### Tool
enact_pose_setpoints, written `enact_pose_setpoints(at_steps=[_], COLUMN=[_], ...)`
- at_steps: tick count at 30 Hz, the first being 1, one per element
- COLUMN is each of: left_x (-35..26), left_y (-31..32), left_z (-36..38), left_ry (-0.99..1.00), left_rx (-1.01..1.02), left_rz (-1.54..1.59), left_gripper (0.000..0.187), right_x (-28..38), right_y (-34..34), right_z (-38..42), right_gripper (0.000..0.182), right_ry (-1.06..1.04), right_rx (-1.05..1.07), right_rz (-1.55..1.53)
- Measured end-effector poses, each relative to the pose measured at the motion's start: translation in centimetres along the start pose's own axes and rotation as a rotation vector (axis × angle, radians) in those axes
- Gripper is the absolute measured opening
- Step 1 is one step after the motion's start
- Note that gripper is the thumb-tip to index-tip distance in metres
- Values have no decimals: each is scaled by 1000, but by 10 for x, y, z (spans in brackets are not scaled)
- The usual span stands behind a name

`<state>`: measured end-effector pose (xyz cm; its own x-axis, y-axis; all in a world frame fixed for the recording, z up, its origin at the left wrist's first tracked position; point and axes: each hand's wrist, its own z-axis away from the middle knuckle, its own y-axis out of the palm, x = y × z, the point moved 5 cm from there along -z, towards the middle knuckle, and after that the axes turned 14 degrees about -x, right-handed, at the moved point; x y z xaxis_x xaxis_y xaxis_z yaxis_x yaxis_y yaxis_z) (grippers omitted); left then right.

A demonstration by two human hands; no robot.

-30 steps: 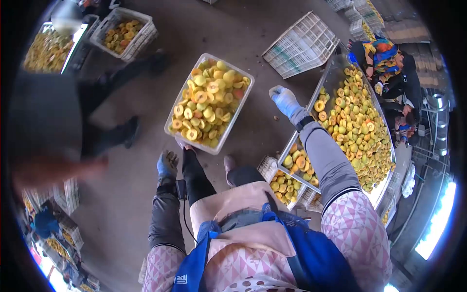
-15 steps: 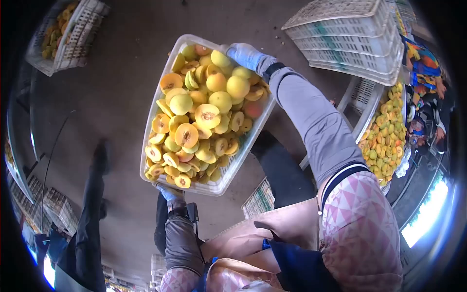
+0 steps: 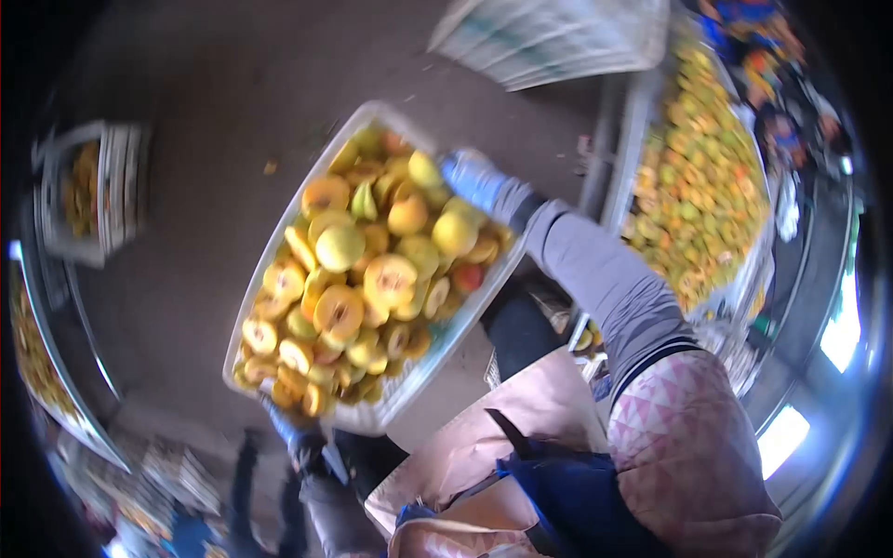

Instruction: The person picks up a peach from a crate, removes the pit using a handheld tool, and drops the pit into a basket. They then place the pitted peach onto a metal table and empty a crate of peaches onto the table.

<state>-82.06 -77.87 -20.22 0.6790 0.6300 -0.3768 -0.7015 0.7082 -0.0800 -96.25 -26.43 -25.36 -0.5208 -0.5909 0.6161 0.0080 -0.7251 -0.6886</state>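
A white plastic crate point(image 3: 244, 321) heaped with yellow peaches point(image 3: 391, 279), many of them cut in half, is held up off the floor at a tilt in front of my body. My right hand point(image 3: 474, 181), in a blue glove, is closed on the crate's upper right rim. At the lower left end, my left hand point(image 3: 293, 432), also gloved in blue, grips the crate's edge. Its fingers are partly hidden under the rim and blurred.
On the right, a long table point(image 3: 628, 158) carries a large heap of peaches point(image 3: 698, 177), with people point(image 3: 791, 130) beyond it. Stacked white crates point(image 3: 558, 42) stand at the top. More crates with fruit point(image 3: 98, 191) are on the left, near another fruit-laden table point(image 3: 42, 353).
My view has turned, so the table heap shows more fully and the stacked crates have shifted up and left. The held crate has moved slightly down and left, still in both hands.
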Motion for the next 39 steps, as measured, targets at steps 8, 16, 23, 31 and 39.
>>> enact_pose_setpoints(at_steps=[8, 16, 23, 31, 39], left_x=[-34, -1, 178, 430, 475], left_y=[81, 228, 328, 438, 447], left_z=[210, 554, 771, 891, 911], left_ry=[322, 1105, 266, 1488, 1639], left_rx=[321, 975, 1076, 1893, 1985], left_rz=[-606, -1075, -1003, -1217, -903], left_gripper=[68, 58, 47, 21, 38], right_x=[-87, -84, -199, -52, -97], right_y=[-218, -491, -748, -679, -692], right_z=[203, 378, 472, 595, 581], right_gripper=[61, 47, 39, 71, 36], right_ry=[399, 694, 263, 150, 587], right_rx=[-213, -450, -867, -1510, -1841], right_rz=[-169, -503, 233, -44, -363])
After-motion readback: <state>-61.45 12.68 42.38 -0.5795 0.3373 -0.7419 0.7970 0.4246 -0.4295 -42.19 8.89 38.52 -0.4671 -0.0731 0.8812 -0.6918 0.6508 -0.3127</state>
